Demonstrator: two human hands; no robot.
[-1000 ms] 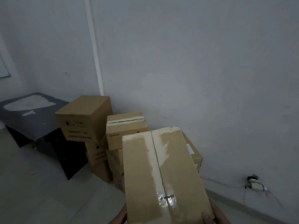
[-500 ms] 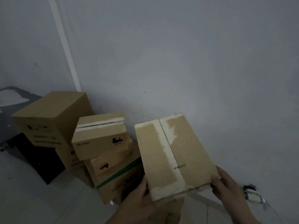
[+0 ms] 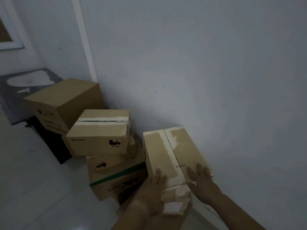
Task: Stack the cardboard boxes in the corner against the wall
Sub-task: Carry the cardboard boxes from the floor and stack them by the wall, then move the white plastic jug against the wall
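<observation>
Head view: we are looking down into the corner, where the wall (image 3: pixel 207 63) meets the pale tiled floor (image 3: pixel 38 188). Most of the stacking looks done.

A large plain box (image 3: pixel 66 100) sits highest at the left. Just right of it the PICO box (image 3: pixel 99 138) rests on a stickered box (image 3: pixel 113 161). That one rests on a green-banded box (image 3: pixel 116 180).

The taped box (image 3: pixel 172 153) is the one in hand. It lies lengthwise toward the wall, right beside the green-banded box, and seems to rest on a brown box (image 3: pixel 149 221) at the bottom edge. Whether its far end touches the wall we cannot tell.

Our left hand (image 3: pixel 154 196) presses against the near left corner, with its fingertips lying over the top edge, fairly straight. Our right hand (image 3: pixel 201 181) lies flat on the lid near the right edge, fingers spread. Neither hand wraps around the box, so we judge this is the final push to seat it.

What seems left is to slide it square against the wall and let go. More boxes may wait out of view.

By our count there are six cardboard boxes and two hands. There is also one dark table (image 3: pixel 16 97) at the left, behind the pile, and one white trunking strip (image 3: pixel 84 47) running up the wall.
</observation>
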